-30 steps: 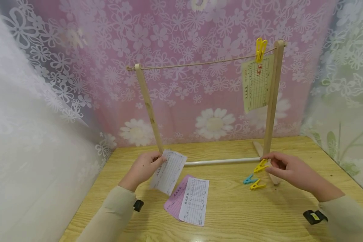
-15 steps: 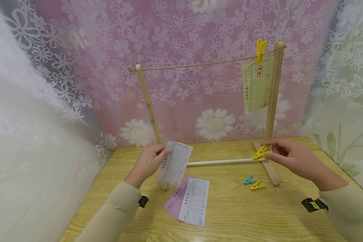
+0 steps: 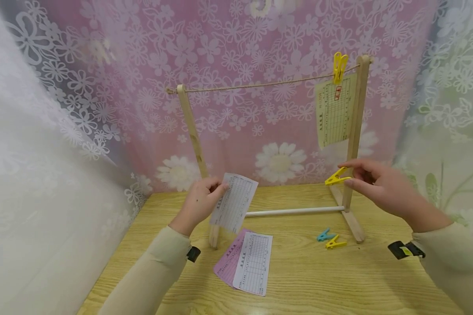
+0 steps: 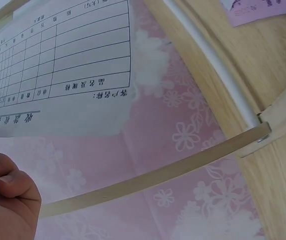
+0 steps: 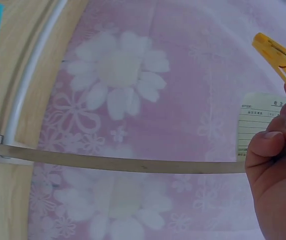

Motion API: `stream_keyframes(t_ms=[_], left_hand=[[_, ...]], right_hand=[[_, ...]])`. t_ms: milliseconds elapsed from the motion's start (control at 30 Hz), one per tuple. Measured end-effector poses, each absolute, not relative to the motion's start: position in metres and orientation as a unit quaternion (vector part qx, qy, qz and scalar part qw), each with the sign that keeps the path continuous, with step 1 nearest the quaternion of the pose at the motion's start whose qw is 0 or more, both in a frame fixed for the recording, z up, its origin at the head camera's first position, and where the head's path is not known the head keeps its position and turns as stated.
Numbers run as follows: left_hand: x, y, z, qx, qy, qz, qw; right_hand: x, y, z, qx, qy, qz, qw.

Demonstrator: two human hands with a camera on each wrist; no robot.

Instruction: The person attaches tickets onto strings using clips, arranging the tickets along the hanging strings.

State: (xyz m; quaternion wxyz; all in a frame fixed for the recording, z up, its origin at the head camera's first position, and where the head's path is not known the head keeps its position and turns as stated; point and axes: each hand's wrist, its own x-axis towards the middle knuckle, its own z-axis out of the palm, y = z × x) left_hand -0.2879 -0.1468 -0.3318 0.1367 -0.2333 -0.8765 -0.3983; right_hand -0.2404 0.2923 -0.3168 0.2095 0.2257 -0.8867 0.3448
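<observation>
My left hand (image 3: 199,201) pinches a thin white printed receipt slip (image 3: 236,201) by its upper left edge, raised over the table near the left post. Its ruled grid faces the left wrist camera. With thumb and fingertips my right hand (image 3: 386,190) pinches a yellow clothespin (image 3: 336,176) by its handles, beside the right post; in the right wrist view the clothespin (image 5: 278,57) points away from the fingers. A yellow slip (image 3: 335,111) hangs from the rope (image 3: 256,83) under another yellow clothespin (image 3: 340,68), close to the right post.
The wooden frame has a left post (image 3: 192,131), a right post (image 3: 356,131) and a white crossbar (image 3: 295,211). On the table (image 3: 299,280) lie a white slip (image 3: 253,262) overlapping a pink slip (image 3: 227,262), plus a blue clothespin (image 3: 325,235) and a yellow clothespin (image 3: 336,242).
Both hands have risen from near the tabletop, the left one also shifting right with the white slip. The right hand has lifted its yellow clothespin up, away from the two on the table.
</observation>
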Motion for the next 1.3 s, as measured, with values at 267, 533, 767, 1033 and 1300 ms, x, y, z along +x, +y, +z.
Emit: stream_keyframes(t_ms=[267,533,767,1033,1300], left_hand=[[-0.291,-0.141,-0.318,-0.246,-0.868,-0.402,0.157],[-0.297,-0.134,-0.305,-0.248,-0.868,-0.405,0.148],[-0.297,-0.127,-0.298,-0.249,-0.868,-0.402,0.151],[-0.304,-0.116,-0.290,-0.261,-0.863,-0.399,0.167],[-0.311,-0.101,-0.270,-0.265,-0.870,-0.376,0.177]], right_hand=[[-0.245,0.283,-0.289,0.254,-0.876,0.340,0.231],[-0.246,0.272,-0.258,0.260,-0.878,0.316,0.248],[-0.252,0.263,-0.234,0.276,-0.883,0.263,0.275],[-0.252,0.252,-0.201,0.293,-0.884,0.211,0.296],[-0.252,0.238,-0.174,0.316,-0.874,0.183,0.321]])
